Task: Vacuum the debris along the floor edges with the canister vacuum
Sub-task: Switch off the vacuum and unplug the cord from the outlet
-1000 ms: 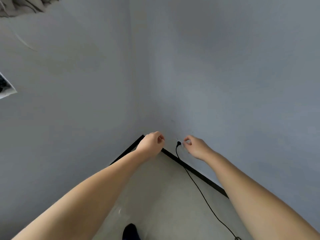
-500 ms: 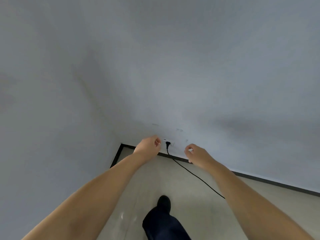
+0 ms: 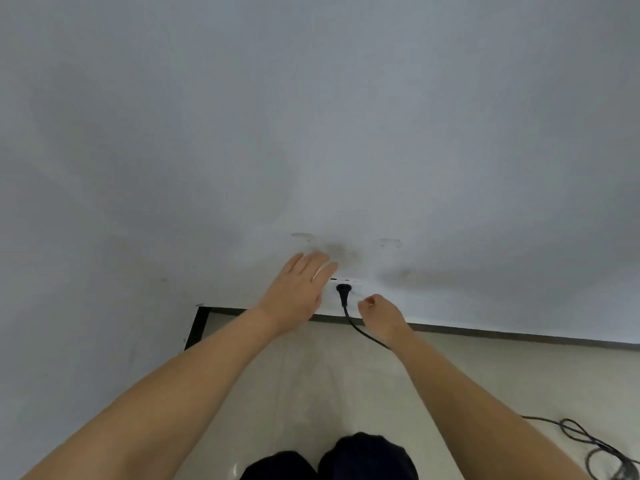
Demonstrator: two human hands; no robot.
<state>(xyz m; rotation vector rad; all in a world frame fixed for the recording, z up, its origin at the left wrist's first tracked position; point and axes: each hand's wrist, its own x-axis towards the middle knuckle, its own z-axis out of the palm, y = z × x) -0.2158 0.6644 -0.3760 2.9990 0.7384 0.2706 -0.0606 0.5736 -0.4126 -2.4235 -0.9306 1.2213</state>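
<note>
Wall (image 3: 311,133): plug (image 3: 343,289) between both hands' fingers (image 3: 320,268)

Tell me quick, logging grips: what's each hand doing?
Left hand: open, fingers straight, against the wall.
Right hand: loosely curled, holding nothing, beside the plug.

Black plug (image 3: 343,290) (white socket (image 3: 354,285)).

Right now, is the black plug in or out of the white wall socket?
In: the black plug sits seated in the white wall socket, neither hand holding it.
</note>
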